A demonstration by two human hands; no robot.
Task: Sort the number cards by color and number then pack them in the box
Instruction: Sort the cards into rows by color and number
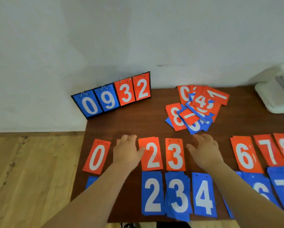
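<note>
I'm looking into a plain indoor room, home or small office, I can't tell which: bare white wall (138, 30), pale wood-plank floor (31, 170), a dark wooden counter (138, 125) against the wall, a white plastic machine (276, 96) at its right end.

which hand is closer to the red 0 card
Left. The left hand sits just right of the red 0 card; the right hand is farther right, past the red 3 card.
</note>
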